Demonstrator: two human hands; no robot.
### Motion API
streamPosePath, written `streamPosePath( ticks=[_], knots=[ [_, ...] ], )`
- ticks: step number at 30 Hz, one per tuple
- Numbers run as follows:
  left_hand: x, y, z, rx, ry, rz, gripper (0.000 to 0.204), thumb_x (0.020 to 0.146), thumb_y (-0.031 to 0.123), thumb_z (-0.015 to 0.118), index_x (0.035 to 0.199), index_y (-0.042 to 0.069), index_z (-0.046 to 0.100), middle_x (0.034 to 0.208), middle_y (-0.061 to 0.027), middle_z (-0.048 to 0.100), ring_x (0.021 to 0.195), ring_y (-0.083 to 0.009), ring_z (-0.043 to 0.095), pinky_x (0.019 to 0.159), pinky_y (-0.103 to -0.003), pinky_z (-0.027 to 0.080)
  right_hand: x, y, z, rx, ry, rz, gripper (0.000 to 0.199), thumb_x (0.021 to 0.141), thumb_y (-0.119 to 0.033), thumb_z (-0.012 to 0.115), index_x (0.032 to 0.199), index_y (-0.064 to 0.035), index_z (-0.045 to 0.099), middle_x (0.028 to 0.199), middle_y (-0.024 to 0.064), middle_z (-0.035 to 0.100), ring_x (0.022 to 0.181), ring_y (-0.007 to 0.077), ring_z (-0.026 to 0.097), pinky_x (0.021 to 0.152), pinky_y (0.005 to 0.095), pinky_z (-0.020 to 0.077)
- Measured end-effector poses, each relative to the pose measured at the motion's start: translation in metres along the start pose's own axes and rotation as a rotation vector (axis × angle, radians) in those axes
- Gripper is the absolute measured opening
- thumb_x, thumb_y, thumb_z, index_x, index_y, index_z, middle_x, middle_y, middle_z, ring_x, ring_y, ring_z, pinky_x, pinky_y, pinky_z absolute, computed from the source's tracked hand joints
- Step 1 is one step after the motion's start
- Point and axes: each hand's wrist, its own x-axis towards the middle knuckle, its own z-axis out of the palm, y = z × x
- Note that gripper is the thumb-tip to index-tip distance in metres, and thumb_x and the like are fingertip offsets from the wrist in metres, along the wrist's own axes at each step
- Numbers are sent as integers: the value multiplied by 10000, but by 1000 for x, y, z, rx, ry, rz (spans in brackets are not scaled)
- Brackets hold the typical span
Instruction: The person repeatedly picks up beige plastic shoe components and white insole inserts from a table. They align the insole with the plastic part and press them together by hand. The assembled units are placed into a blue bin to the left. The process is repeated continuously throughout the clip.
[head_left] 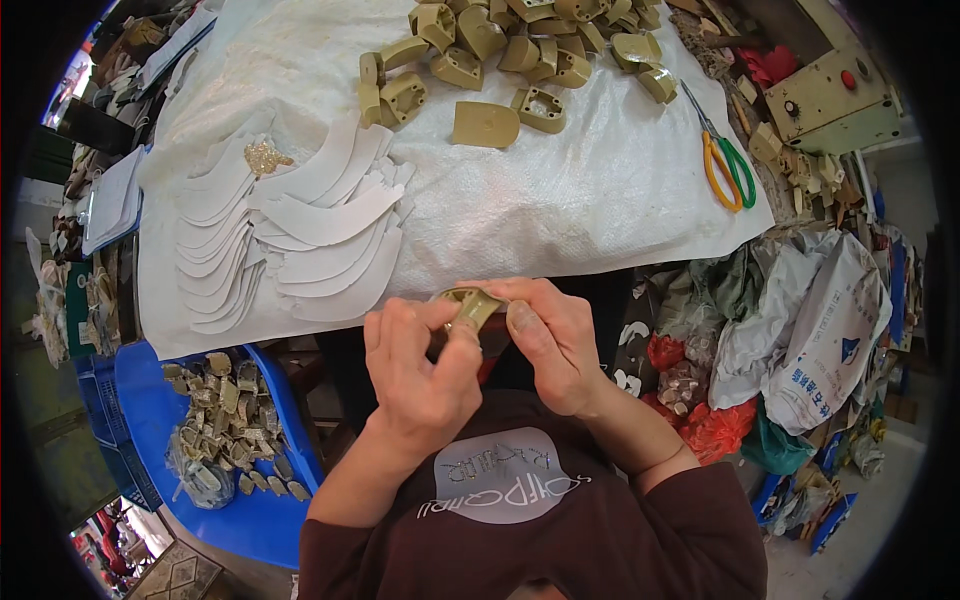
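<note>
Just off the table's front edge, my left hand (423, 365) and my right hand (548, 345) hold one olive-gold shoe heel (478, 306) between them. The fingers of both hands are closed on its rim, and its hollow side shows. Part of the heel lies hidden under my fingers. On the white-covered table (480, 220), left of the middle, curved white strips (335, 215) lie in overlapping rows. A small glittery gold patch (266, 158) rests on them. Farther back is a pile of olive-gold heels (520, 45), with one heel (485, 124) lying at its near side.
Scissors with orange and green handles (728, 172) lie at the table's right. A blue chair (240, 525) at lower left bears many glittery heels (235, 410). Plastic bags (830, 340) crowd the right side, below a control box (835, 95) with a red button.
</note>
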Motion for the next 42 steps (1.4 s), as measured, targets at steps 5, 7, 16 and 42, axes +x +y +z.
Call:
streamPosePath(
  ticks=[5,7,16,42],
  knots=[
    [-6,-9,-2,-434,1,-293,225,717,-110,649,839,21,513,892,-141,590,716,-258,559,633,-333,463,21,15,-17,261,-166,44,443,971,-365,466,1101,44,573,1003,106,630,906,161,609,783,279,490],
    [-11,-9,-4,-678,-10,-440,207,761,-105,644,825,17,488,909,-164,587,807,-255,597,722,-325,506,28,8,-24,374,-221,314,321,899,-233,625,1068,36,576,1001,107,623,905,141,607,821,282,493],
    [-8,-18,0,-503,-118,-68,208,776,-98,649,798,16,476,925,-159,602,815,-231,618,675,-319,517,42,11,-31,301,-423,326,438,797,-59,693,1184,18,504,953,101,623,867,135,613,778,266,517],
    [-7,1,10,-629,-4,-535,117,788,37,710,835,10,606,1069,-181,590,938,-244,611,785,-323,499,28,12,-5,-529,139,-553,156,852,-167,642,837,-63,527,908,46,554,881,193,445,811,351,382]
  ],
)
